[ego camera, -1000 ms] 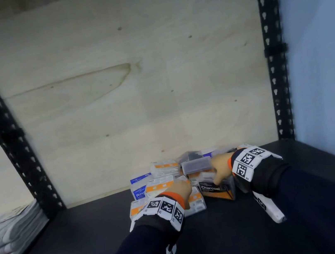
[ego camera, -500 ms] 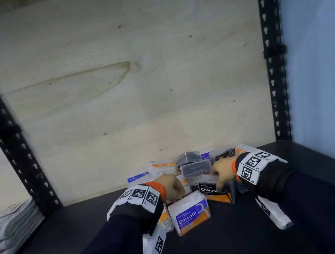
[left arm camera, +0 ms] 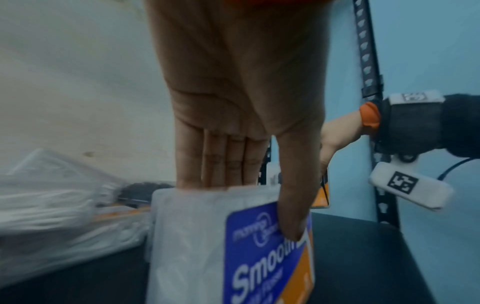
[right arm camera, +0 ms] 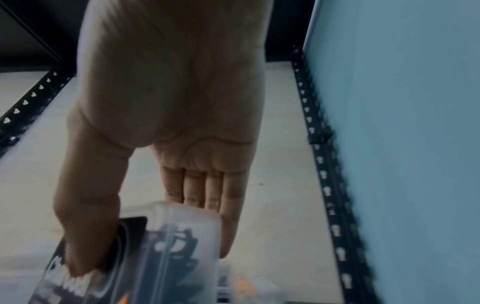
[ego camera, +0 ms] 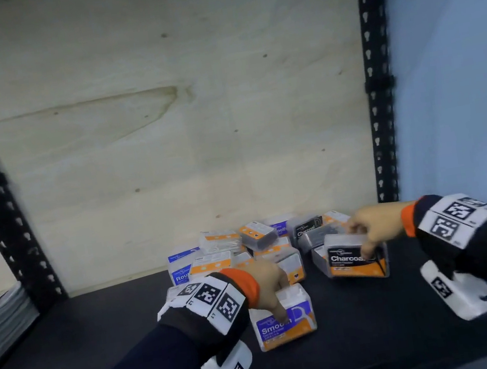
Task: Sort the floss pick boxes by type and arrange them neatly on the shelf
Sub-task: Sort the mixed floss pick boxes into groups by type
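A pile of floss pick boxes (ego camera: 245,250) lies on the black shelf (ego camera: 71,352) against the plywood back. My left hand (ego camera: 270,287) grips a clear box with a blue and orange "Smooth" label (ego camera: 288,323), thumb on the label and fingers behind, in front of the pile. The left wrist view shows the same Smooth box (left arm camera: 233,246) under my left hand (left arm camera: 233,144). My right hand (ego camera: 372,228) pinches a "Charcoal" box (ego camera: 354,259) with a black and orange label, right of the pile. My right hand (right arm camera: 168,164) has its thumb on the front of that Charcoal box (right arm camera: 155,257).
Black perforated uprights (ego camera: 376,69) frame the bay; a blue wall (ego camera: 458,89) closes the right side. Folded grey cloth (ego camera: 1,324) lies in the neighbouring bay at left. Bare shelf shows to the left of the pile and in front of it.
My left hand has pulled the Smooth box out of the pile toward the front. My right hand has drawn the Charcoal box to the right, away from the pile.
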